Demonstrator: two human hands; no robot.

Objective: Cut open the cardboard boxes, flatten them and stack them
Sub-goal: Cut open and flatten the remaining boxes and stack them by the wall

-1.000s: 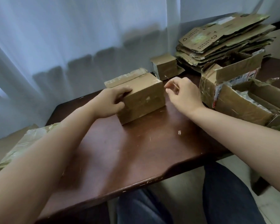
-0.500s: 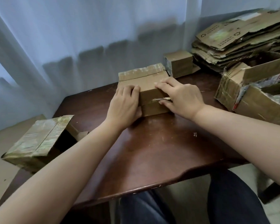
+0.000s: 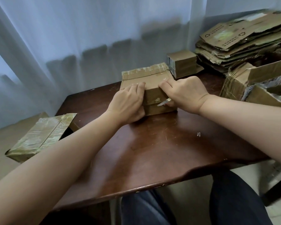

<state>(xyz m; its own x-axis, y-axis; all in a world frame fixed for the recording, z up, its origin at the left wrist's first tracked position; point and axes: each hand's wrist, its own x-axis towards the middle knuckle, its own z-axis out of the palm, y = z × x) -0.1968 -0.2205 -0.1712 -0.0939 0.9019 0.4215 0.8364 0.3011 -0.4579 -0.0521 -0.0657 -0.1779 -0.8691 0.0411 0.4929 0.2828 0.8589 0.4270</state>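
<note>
Both hands (image 3: 156, 98) on box (image 3: 152, 93) (flap up)

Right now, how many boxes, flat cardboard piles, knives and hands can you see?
Boxes not yet flattened: 5 (held box, small box, taped box, two opened boxes)
Flattened cardboard stacks: 1
Blades: 1
Hands: 2 (left, right)
Total: 9

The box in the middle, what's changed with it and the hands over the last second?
The right hand, apart from the box a second ago, now lies over its right end with a small blade at the front seam. The left hand shifted from the top to the near left corner. The box turned slightly; flattened stack unchanged.
</note>
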